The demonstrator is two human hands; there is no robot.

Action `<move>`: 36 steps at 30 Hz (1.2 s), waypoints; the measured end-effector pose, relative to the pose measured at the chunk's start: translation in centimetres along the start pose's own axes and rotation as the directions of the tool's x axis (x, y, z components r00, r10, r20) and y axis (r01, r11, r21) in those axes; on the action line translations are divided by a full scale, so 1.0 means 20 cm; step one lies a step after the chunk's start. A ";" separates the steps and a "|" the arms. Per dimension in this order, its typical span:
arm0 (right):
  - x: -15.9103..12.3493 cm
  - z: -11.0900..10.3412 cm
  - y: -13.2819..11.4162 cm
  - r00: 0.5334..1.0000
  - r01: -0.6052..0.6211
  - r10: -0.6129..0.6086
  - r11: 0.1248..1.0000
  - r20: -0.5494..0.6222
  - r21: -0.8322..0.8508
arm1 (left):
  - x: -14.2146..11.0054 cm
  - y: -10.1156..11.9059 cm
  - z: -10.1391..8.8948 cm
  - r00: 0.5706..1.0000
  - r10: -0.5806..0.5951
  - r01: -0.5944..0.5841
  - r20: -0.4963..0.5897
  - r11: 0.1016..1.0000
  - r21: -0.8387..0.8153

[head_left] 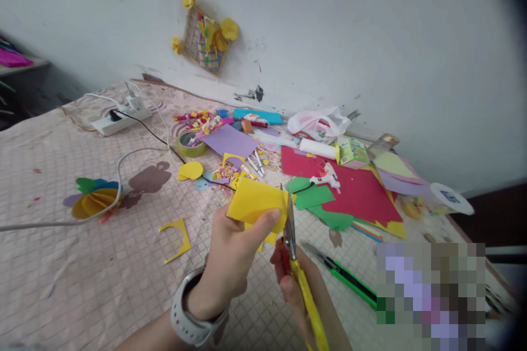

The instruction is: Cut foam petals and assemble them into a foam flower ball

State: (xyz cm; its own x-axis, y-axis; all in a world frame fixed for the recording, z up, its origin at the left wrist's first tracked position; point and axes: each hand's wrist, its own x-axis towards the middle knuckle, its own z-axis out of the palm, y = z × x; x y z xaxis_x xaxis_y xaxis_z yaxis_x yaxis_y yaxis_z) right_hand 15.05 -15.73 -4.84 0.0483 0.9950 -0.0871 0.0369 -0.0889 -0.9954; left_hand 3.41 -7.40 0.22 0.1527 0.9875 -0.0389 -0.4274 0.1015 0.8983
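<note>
My left hand (239,247), with a pale watch band at the wrist, pinches a piece of yellow paper (257,200) above the table. My right hand (294,285) grips yellow-handled scissors (302,285), whose blades point up along the paper's right edge. Whether the blades bite into the paper at this point I cannot tell. Left of my left hand lies a yellow offcut (181,238) with a curved cut-out. Yellow rounded pieces (191,170) rest farther back. A green utility knife (349,282) lies to the right of my right hand.
Red paper (358,186) carries a white glue gun (327,176), with green paper (310,194) beside it. A tape roll (190,143), purple paper (230,141) and a power strip (122,119) stand farther back. A cable (119,175) passes a colourful paper ornament (96,201) at left.
</note>
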 end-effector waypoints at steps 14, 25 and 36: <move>0.00 -0.01 0.02 0.998 0.043 -0.045 0.998 -0.041 -0.053 | -0.01 0.00 0.00 1.000 0.000 0.000 -0.013 0.999 0.036; 0.00 -0.01 0.01 0.999 0.021 -0.022 0.998 -0.031 -0.055 | -0.01 0.01 0.00 0.999 -0.029 0.030 -0.019 0.999 0.045; 0.01 -0.03 -0.02 1.000 0.010 -0.010 1.000 -0.005 -0.029 | 0.00 0.00 -0.01 0.994 -0.105 0.106 0.018 0.992 -0.061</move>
State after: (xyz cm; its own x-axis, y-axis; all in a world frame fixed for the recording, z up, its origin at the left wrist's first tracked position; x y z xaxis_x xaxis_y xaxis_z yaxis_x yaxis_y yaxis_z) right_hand 15.60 -15.57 -4.40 0.0533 0.9956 -0.0766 0.0666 -0.0801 -0.9946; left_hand 3.19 -7.31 0.05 0.2129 0.9690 -0.1255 -0.4623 0.2131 0.8607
